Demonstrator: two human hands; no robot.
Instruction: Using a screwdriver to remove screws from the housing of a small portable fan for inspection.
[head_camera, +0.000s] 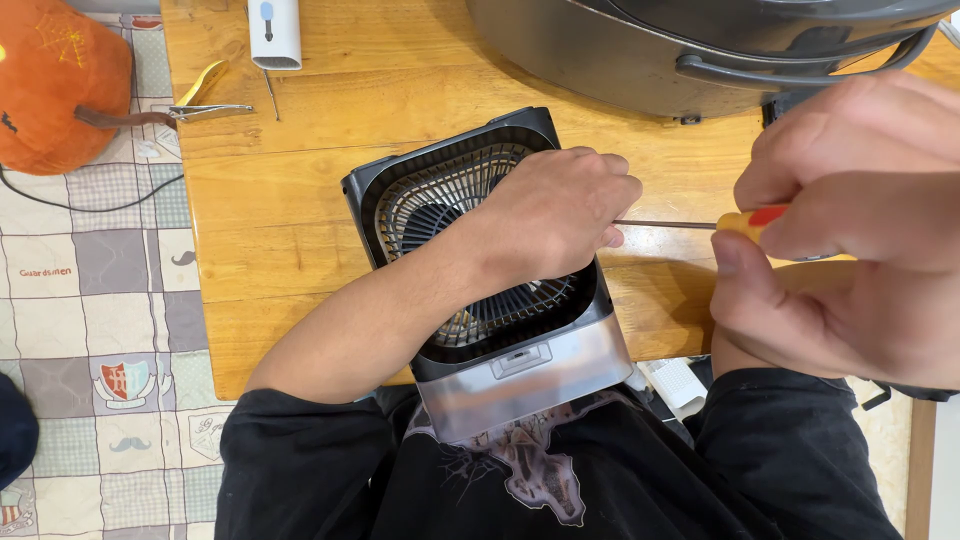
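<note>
A black and silver box fan (470, 190) lies face up on the wooden table (300, 260), its lower end over my lap. My left hand (555, 215) rests on the fan's grille near its right edge, fingers curled around the edge. My right hand (850, 230) is shut on a screwdriver (745, 222) with a yellow and red handle. Its thin metal shaft points left, and the tip meets the fan's right side beside my left fingers.
A large dark grey appliance with a handle (720, 50) sits at the table's far right. Pliers (205, 105) and a small white device (274, 30) lie at the far left. An orange plush pumpkin (60, 85) rests on the patchwork mat (90, 350).
</note>
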